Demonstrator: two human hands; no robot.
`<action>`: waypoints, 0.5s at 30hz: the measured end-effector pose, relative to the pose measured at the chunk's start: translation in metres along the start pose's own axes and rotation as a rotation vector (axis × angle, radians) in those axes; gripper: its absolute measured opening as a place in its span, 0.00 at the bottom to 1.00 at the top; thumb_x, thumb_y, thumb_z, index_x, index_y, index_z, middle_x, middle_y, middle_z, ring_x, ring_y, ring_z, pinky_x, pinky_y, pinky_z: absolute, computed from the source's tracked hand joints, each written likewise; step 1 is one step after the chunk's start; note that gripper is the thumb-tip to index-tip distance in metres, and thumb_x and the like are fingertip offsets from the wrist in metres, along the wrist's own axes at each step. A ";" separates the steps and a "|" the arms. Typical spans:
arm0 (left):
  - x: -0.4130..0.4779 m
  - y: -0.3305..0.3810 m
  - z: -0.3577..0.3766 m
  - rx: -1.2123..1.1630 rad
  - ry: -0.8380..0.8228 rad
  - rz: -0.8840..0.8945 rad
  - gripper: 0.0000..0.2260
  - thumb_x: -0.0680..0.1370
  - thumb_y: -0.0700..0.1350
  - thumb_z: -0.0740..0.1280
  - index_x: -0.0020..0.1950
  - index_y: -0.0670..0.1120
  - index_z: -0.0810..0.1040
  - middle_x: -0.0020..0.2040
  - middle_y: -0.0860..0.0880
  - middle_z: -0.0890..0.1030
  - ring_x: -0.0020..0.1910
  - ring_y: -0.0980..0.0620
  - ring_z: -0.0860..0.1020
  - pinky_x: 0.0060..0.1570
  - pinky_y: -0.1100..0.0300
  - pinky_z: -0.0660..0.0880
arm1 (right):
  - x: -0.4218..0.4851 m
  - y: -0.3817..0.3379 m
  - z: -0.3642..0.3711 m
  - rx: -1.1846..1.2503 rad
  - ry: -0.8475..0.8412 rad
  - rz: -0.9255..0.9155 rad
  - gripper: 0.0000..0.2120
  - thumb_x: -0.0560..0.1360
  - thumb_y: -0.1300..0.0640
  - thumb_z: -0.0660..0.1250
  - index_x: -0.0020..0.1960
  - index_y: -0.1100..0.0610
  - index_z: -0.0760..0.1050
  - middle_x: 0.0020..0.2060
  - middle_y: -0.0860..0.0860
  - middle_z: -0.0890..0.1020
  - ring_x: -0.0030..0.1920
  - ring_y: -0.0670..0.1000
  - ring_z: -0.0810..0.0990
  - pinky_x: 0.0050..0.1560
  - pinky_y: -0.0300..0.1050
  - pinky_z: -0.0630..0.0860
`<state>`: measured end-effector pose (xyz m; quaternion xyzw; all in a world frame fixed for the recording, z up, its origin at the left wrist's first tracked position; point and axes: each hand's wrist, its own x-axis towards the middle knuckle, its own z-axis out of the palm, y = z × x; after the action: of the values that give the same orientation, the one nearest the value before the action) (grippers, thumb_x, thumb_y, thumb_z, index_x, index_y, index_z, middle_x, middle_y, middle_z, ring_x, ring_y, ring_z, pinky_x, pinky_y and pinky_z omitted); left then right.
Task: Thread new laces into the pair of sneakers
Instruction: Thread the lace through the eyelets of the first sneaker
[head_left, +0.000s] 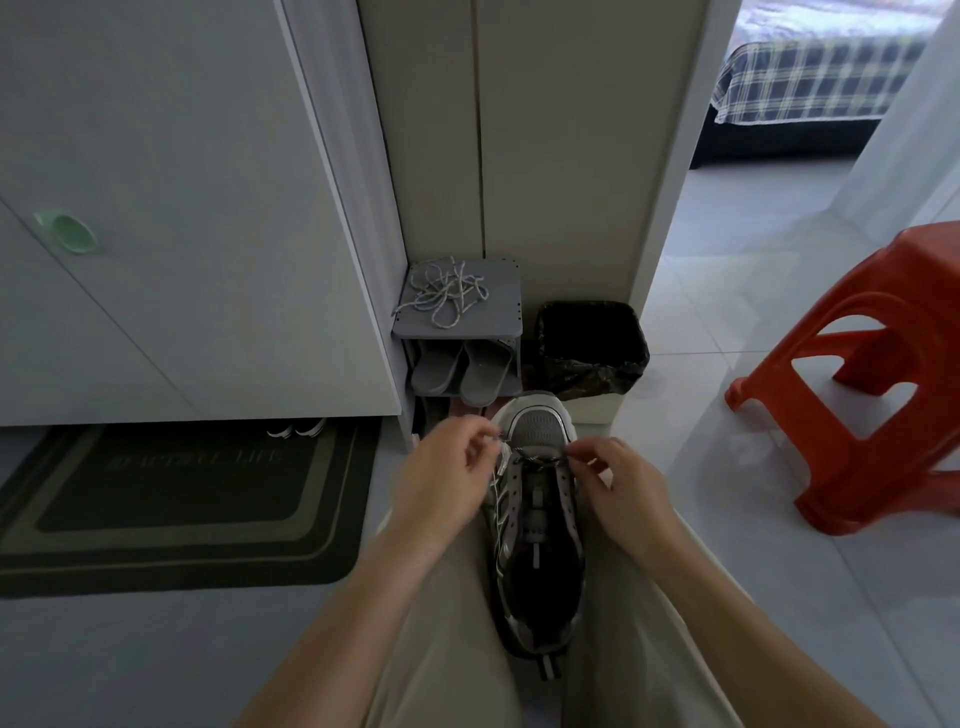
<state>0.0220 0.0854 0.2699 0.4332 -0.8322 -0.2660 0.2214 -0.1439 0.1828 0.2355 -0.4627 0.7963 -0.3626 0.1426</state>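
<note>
A grey and white sneaker (537, 525) lies between my knees, toe pointing away from me. A dark speckled lace (537, 460) crosses its lowest eyelets near the toe. My left hand (447, 478) pinches the left end of that lace beside the toe. On the other side my right hand (618, 488) pinches the right end. A loose tangle of pale laces (447, 293) lies on top of a small grey shoe rack (498, 327) by the wall.
Grey slippers (467, 371) sit inside the rack. A black-lined bin (592, 348) stands right of it. An orange plastic stool (872, 379) is on the tiles to the right. A dark doormat (176, 504) lies to the left, under a white cabinet (182, 234).
</note>
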 end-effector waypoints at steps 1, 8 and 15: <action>0.001 0.001 0.007 0.012 -0.051 0.077 0.09 0.78 0.49 0.65 0.57 0.53 0.78 0.53 0.57 0.78 0.51 0.62 0.75 0.49 0.72 0.68 | 0.000 -0.002 0.000 -0.008 -0.025 -0.002 0.05 0.76 0.55 0.66 0.50 0.46 0.78 0.39 0.39 0.76 0.43 0.45 0.77 0.53 0.53 0.74; -0.002 0.001 0.023 0.119 -0.048 0.154 0.07 0.76 0.54 0.66 0.52 0.55 0.76 0.41 0.60 0.76 0.43 0.61 0.75 0.49 0.60 0.74 | 0.002 0.001 -0.001 0.020 -0.064 0.006 0.03 0.75 0.54 0.66 0.46 0.46 0.76 0.31 0.43 0.80 0.37 0.48 0.79 0.52 0.52 0.74; -0.008 -0.005 0.025 -0.007 -0.089 0.089 0.05 0.76 0.53 0.66 0.49 0.54 0.75 0.46 0.59 0.74 0.44 0.61 0.75 0.47 0.58 0.76 | 0.017 -0.009 -0.004 -0.078 -0.176 -0.010 0.07 0.74 0.52 0.68 0.40 0.45 0.71 0.38 0.42 0.76 0.41 0.47 0.75 0.52 0.53 0.73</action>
<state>0.0139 0.0964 0.2464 0.3829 -0.8587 -0.2777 0.1971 -0.1492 0.1680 0.2467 -0.5020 0.7918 -0.2901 0.1921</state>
